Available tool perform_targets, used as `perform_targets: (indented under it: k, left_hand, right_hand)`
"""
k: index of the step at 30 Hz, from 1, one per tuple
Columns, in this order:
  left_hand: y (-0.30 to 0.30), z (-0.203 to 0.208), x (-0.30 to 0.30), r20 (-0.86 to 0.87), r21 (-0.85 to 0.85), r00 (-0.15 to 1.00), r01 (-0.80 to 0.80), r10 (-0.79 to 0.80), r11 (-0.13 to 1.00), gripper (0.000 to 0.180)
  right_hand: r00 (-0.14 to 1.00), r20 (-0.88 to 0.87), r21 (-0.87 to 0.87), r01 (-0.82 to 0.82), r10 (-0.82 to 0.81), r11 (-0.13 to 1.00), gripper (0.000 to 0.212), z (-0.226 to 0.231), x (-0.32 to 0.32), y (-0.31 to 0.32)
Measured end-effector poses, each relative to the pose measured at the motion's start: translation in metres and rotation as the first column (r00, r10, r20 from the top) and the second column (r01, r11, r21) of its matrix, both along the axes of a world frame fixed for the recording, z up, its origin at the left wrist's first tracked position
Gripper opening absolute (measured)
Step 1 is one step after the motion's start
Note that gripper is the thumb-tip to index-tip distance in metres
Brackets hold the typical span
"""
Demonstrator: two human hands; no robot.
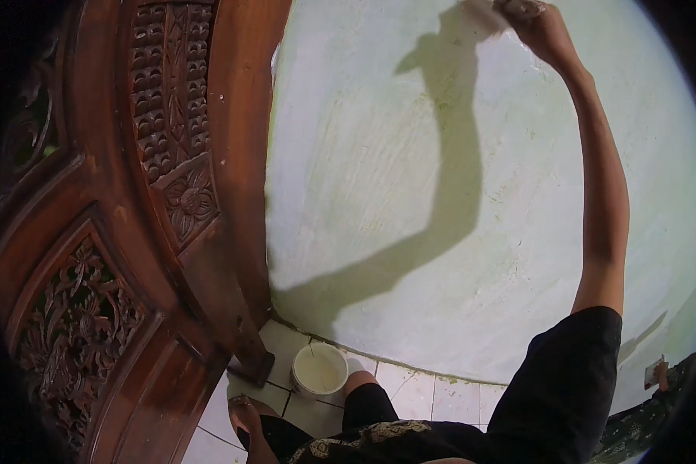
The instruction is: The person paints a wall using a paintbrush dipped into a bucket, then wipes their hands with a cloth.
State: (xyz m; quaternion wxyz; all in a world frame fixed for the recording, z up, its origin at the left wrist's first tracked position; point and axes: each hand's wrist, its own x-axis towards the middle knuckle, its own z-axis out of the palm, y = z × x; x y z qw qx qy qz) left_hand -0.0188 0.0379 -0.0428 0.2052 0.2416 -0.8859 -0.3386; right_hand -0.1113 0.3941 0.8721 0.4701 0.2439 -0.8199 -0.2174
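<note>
High up, at the top edge of the head view, my right hand (540, 32) is closed on a paintbrush (483, 17). Its pale bristle end looks blurred and lies against or very close to the wall (363, 193), which carries uneven white paint over pale green. A shadow of my arm falls across that surface. Low on the left, my left hand (243, 414) hangs beside my leg; its fingers are too small and dark to make out. Between my legs and the wall, a white bucket (319, 370) with pale, creamy liquid inside stands on the floor.
A carved dark wooden door frame and panel (185, 193) borders the wall on the left. White floor tiles (410, 390) run along the wall's foot. At the lower right another person's hand (662, 375) holds a pale flat thing near the wall.
</note>
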Motion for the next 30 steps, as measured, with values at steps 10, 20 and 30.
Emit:
perform_targets:
  k: [10, 20, 30]
  left_hand:
    - [-0.002, -0.011, -0.004, 0.1, 0.191, 0.986, 0.109, -0.13, 0.976, 0.02]
    - [0.003, -0.006, -0.002, 0.117, 0.067, 0.993, -0.035, 0.027, 0.997, 0.028]
    - [0.004, 0.06, 0.001, 0.033, 0.132, 0.999, -0.019, 0.015, 0.991, 0.032]
  right_hand:
    - [0.963, 0.22, 0.094, 0.139, -0.157, 0.986, 0.009, -0.141, -0.009, 0.006]
    - [0.996, 0.072, 0.148, 0.047, -0.058, 0.988, 0.012, -0.038, -0.006, -0.012]
    - [0.811, 0.57, 0.057, 0.122, -0.132, 0.991, 0.012, -0.207, -0.007, -0.004]
